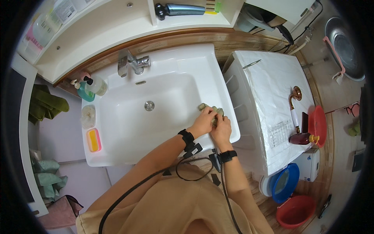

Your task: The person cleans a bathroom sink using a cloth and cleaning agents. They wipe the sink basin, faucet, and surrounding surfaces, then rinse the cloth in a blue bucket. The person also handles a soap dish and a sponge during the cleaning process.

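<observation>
At the right rim of the white ceramic washbasin (125, 137), both of my hands meet on a small grey-green bunched item (219, 111), apparently cloth. My left hand (201, 122) grips it from the left with the fingers bent over it. Close against those fingers, my right hand (221, 130) pinches its right side. One lumpy end sticks out past my left fingertips; the rest is partly hidden under the fingers. Behind the hands is the basin's bowl, with a metal drain (149, 106) and a chrome faucet (137, 63) at the back.
Two pump bottles (98, 86), a soap dish (88, 117) and a pink-edged box holding a yellow bar (93, 140) line the basin's left rim. A covered washing machine (263, 96) stands at right, bearing a shower head-like tool (295, 102) and bottle (301, 139). Cables hang from my wrists.
</observation>
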`<state>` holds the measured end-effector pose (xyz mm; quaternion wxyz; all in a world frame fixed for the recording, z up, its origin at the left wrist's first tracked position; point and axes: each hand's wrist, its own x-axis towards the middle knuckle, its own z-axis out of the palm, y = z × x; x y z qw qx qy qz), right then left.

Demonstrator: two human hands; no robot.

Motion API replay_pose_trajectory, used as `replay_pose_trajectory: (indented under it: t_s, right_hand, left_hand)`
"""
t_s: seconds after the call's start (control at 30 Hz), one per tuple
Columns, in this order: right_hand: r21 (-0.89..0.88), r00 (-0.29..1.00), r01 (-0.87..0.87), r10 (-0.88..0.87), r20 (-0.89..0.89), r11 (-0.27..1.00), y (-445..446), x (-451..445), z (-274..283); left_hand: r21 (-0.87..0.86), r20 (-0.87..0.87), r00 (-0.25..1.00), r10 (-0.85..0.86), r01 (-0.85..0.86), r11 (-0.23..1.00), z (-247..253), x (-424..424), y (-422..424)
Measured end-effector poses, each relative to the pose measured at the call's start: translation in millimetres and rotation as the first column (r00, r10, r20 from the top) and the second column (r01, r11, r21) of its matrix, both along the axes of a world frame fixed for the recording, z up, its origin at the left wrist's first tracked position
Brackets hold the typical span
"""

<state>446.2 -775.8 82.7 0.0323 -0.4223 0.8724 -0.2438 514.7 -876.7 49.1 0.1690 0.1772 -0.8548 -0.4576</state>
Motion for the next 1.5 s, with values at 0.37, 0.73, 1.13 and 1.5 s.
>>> replay_pose_trajectory:
  t_s: [0.37,0.73,1.13,1.5]
  right_hand:
    - [0.016,0.943,-0.006,0.001,0.332,1.0,-12,46,-9]
    - [-0.228,0.376,0.137,0.163,0.912,0.964,-61,69,9]
    - [-0.358,0.037,-0.291,0.384,0.923,0.887,-92,21,49]
    - [-0.257,-0.04,-0.475,0.271,0.962,0.842,-107,-34,54]
  left_hand:
    - [0.246,0.109,0.993,-0.052,0.024,0.969,-13,71,-34]
    - [0.442,-0.095,0.936,0.339,-0.266,0.857,40,126,-64]
    - [0.683,-0.142,0.936,0.323,-0.144,0.716,84,127,-81]
    - [0.76,-0.123,0.89,0.439,-0.2,0.619,103,102,-76]
